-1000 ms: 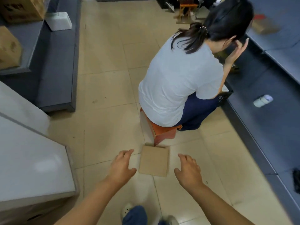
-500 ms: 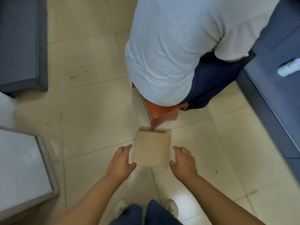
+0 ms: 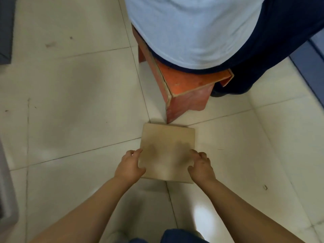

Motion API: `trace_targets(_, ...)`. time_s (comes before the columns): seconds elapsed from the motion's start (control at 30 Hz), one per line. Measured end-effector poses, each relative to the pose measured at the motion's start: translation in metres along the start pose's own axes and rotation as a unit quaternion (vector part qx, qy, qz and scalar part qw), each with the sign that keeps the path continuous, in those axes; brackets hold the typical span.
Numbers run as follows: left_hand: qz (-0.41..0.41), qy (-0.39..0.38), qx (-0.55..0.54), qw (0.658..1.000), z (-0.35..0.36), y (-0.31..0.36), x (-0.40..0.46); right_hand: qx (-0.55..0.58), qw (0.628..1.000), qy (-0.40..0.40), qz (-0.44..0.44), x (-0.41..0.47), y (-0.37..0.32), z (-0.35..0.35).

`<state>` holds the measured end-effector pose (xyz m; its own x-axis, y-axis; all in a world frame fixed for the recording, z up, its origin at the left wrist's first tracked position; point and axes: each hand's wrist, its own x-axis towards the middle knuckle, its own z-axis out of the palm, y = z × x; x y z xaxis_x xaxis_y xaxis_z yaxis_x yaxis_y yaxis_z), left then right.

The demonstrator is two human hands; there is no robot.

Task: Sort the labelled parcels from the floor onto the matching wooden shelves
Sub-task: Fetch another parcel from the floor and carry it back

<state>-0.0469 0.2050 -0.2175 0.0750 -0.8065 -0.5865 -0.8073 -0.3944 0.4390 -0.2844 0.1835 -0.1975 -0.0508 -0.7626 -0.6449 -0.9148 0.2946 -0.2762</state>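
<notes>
1. The left hand [image 3: 128,166] presses the left edge of the cardboard parcel [image 3: 166,151], fingers loosely spread against it.
2. The parcel lies flat on the tiled floor [image 3: 70,102], squarish, directly between both hands, just in front of the orange stool [image 3: 185,88].
3. The right hand [image 3: 201,166] mirrors it on the right edge, fingers curled; whether either grip has closed cannot be told.

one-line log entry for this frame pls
phase: grasping | left hand: on parcel's left edge | right hand: on its right edge | cardboard parcel: on floor, by orange stool | label: not visible
</notes>
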Motion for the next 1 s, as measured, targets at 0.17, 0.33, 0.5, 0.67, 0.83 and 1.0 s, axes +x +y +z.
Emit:
trace_targets(0.17, -0.013, -0.021, -0.011, 1.000, 0.024, -0.019, 0.032, 0.049, 0.998, 0.017, 0.024, 0.028, 0.008, 0.029)
trace_targets(0.33, 0.005, -0.060, -0.026, 0.998, 0.032, -0.021, 0.047, 0.140, 0.989, 0.009, 0.042, 0.041, 0.004, 0.043)
trace_targets(0.5, -0.017, -0.077, -0.109, 0.991, 0.027, -0.013, 0.040, 0.157, 0.986, -0.015, 0.059, 0.032, -0.004, 0.044)
trace_targets(0.67, -0.045, -0.052, -0.162, 0.984, 0.007, -0.013, 0.003, 0.175, 0.983, -0.018, 0.061, 0.004, -0.023, 0.023)
trace_targets(0.83, -0.093, -0.017, -0.202, 0.975, -0.045, -0.004, -0.054, 0.188, 0.980, -0.021, 0.058, -0.047, -0.060, -0.019)
trace_targets(1.0, -0.123, 0.016, -0.174, 0.977, -0.129, 0.014, -0.116, 0.211, 0.976, -0.004, 0.045, -0.109, -0.119, -0.080)
